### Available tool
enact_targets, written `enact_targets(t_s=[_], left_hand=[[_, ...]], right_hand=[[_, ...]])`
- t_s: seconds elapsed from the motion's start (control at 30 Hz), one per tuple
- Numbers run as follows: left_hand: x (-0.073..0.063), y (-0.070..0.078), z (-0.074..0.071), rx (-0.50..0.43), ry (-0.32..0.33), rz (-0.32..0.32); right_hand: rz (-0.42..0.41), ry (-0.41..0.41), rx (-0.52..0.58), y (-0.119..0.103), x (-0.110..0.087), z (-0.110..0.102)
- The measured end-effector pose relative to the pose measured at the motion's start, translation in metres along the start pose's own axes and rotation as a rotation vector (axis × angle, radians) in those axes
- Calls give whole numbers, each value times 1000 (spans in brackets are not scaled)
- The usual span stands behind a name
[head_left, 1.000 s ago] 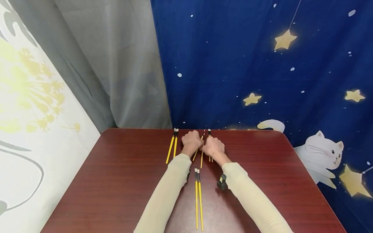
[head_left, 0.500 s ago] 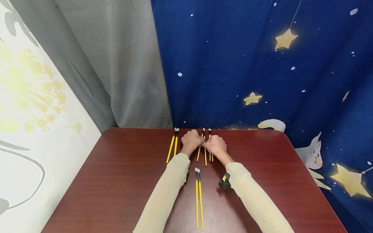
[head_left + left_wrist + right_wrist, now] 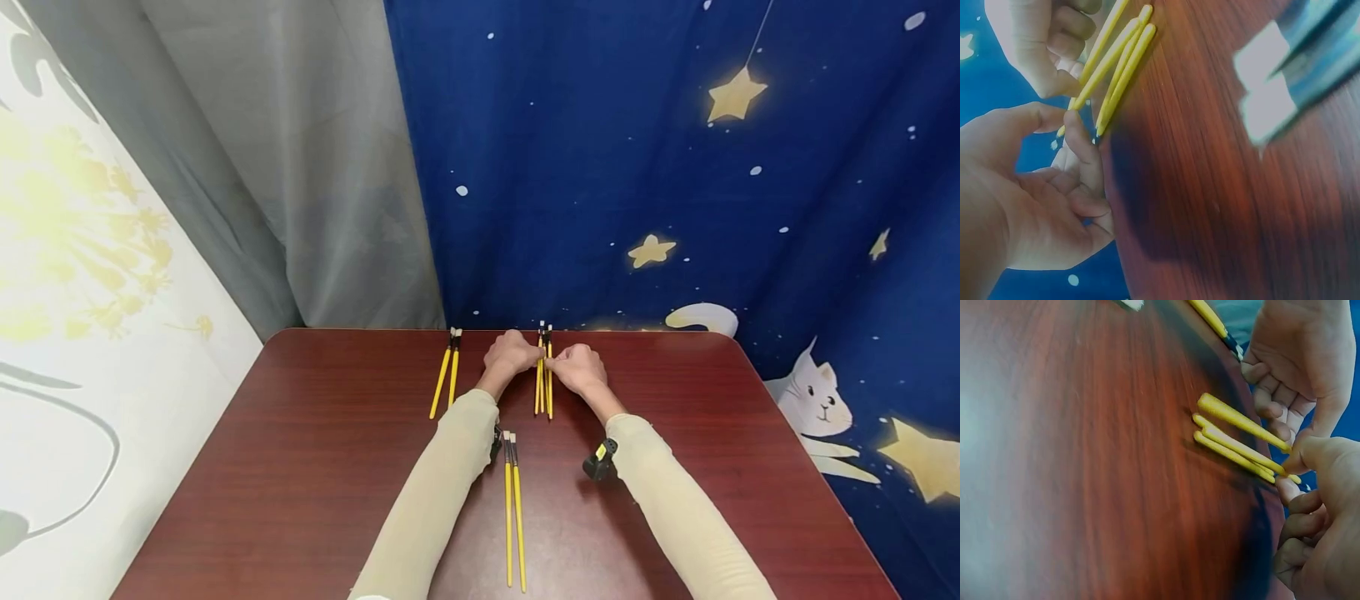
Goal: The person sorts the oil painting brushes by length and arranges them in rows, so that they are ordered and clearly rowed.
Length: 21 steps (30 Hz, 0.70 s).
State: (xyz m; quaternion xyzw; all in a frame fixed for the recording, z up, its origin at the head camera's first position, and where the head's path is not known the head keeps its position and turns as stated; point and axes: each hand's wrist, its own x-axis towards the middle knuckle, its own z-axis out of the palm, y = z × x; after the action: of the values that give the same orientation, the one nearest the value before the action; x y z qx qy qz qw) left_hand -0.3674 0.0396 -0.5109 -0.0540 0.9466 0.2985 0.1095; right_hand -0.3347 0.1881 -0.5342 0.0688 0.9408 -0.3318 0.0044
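My left hand and right hand meet near the table's far edge, thumbs facing each other. Between them is a cluster of yellow-handled paintbrushes with black ferrules and pale bristles. In the right wrist view, my left hand pinches the upper paintbrush between thumb and fingers. Just beside it, my right hand pinches another paintbrush. Other yellow handles lie close alongside on the table. Fingertips hide part of the brushes where they are gripped.
Two paintbrushes lie to the left of my left hand by the far edge. Another pair of paintbrushes lies nearer, between my forearms. Behind the dark red table hang a grey curtain and a blue starry curtain.
Both hands have shifted right, carrying their two paintbrushes from a spread position to right beside the pair at the right. The left pair and the near pair stay put.
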Motion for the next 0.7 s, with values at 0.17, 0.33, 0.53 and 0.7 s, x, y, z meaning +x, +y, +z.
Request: enact_targets(t_s=[0.17,0.33,0.53,0.7], left_hand=[[10,3,8,-66,-33,25],[4,16,9,-59,-41,-4],[4,22,18,-36,3,-45],[0,23,26,-8,51,-23]], right_hand=[[-17,-48,-22,4,8,-11],[-6,-91,-47,7,11,-18],[24,-122,-91,14,19,-16],[12,-136,-84,30,31,-12]])
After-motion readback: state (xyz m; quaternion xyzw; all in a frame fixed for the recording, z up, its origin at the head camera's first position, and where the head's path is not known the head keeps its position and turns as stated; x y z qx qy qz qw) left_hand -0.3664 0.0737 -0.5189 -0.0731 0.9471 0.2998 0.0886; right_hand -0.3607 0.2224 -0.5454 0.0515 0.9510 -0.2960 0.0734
